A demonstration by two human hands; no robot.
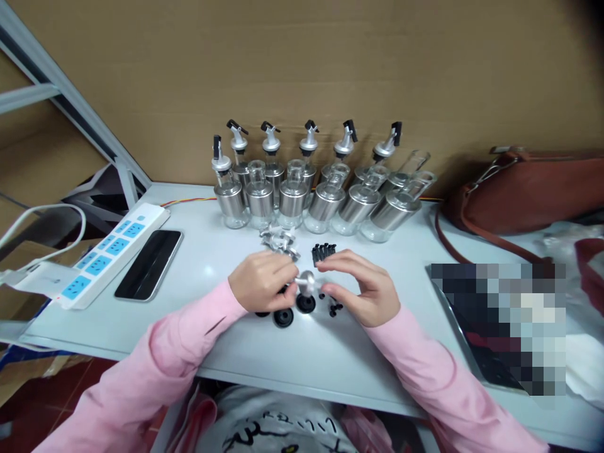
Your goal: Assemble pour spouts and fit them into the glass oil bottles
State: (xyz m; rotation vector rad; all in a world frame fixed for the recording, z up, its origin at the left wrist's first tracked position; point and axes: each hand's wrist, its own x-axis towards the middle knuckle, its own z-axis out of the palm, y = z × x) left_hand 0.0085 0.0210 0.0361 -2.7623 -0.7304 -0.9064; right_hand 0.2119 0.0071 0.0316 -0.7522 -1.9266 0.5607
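My left hand is closed on a silver pourer spout, held sideways with its round flange toward the right. My right hand is beside it, thumb and fingers apart around the flange side. Whether the thumb touches the spout I cannot tell. Beyond my left hand lies a pile of silver spout parts. Small black levers stand in a row near my right fingertips. Below the hands are round black caps, partly covered by the left hand, and tiny black pieces.
Glass bottles with steel sleeves line the back, several topped with silver-and-black pourers. On the left are a phone and a white power strip. A brown bag and a dark, partly blurred flat item occupy the right.
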